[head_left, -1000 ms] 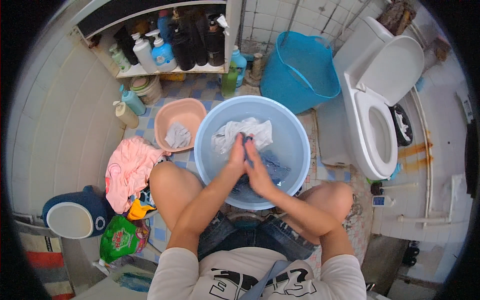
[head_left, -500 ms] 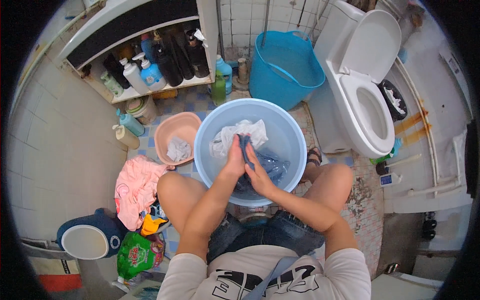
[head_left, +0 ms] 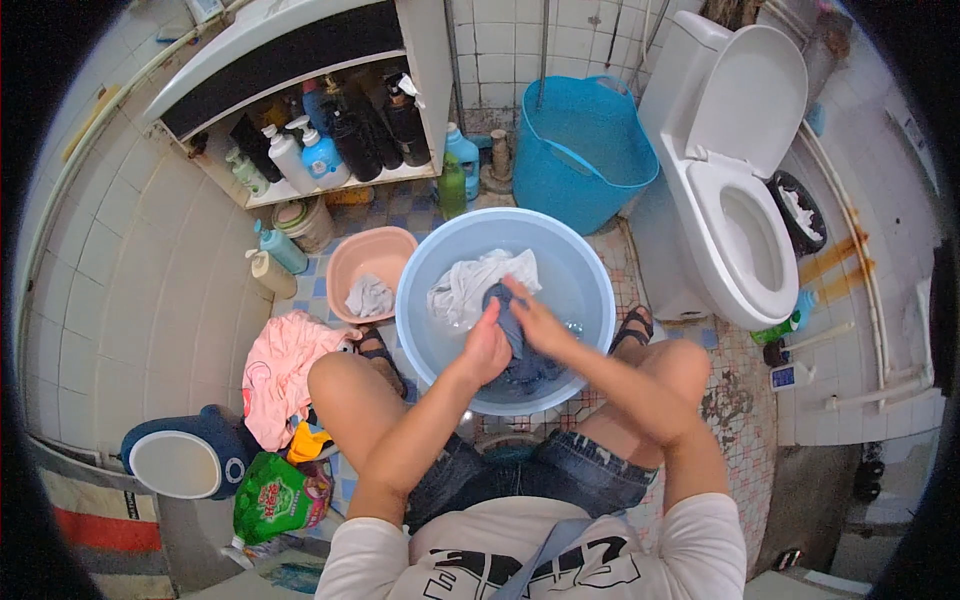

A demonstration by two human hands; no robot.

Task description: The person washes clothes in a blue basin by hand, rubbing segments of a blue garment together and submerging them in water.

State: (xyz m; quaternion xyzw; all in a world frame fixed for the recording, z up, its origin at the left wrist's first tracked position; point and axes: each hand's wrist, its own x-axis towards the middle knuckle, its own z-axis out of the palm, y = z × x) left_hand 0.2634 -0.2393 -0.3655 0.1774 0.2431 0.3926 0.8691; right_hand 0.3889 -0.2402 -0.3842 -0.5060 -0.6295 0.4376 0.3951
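A dark blue wet cloth [head_left: 509, 326] is stretched between my two hands over a light blue basin [head_left: 412, 364] of water. My left hand [head_left: 486, 348] closes on its left edge, thumb up. On the other side my right hand [head_left: 540, 322], slightly blurred, presses its fingers against the cloth's upper part. The cloth's lower end hangs into the water, and its exact kind cannot be made out. White wet fabric [head_left: 468, 290] floats in the basin just beyond my hands.
A peach tub [head_left: 345, 257] with a crumpled pale cloth [head_left: 369, 296] stands left of the basin. Pink clothing [head_left: 288, 372] and a green detergent bag [head_left: 278, 500] lie at my left. Beyond are a blue bucket [head_left: 570, 190], a toilet [head_left: 745, 240] and a shelf of bottles [head_left: 325, 160].
My hands have moved from palms together to slightly apart, with more of the dark blue cloth showing between them. The whole view has shifted slightly.
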